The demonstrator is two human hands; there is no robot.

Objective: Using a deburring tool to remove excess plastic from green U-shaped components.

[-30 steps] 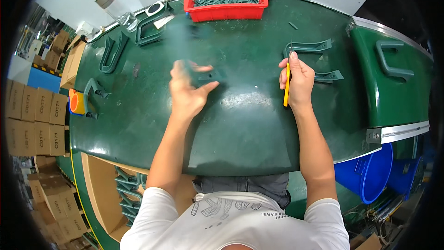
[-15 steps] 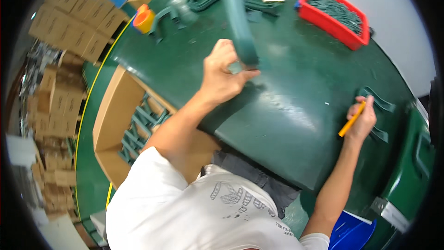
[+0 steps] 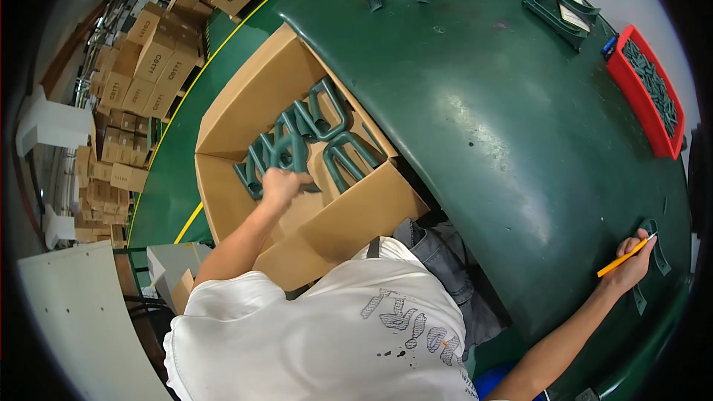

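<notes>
Reaching down into the open cardboard box beside the green table, my left hand closes around a dark green plastic handle lying among the others (U-shaped, glossy, stacked loosely); I should seat it flat, not jam it; my right hand pinches a yellow pencil.

The left hand is stretched down and away to the left, fingers curled shut. The right hand is extended far right, fingers pinched closed.
</notes>
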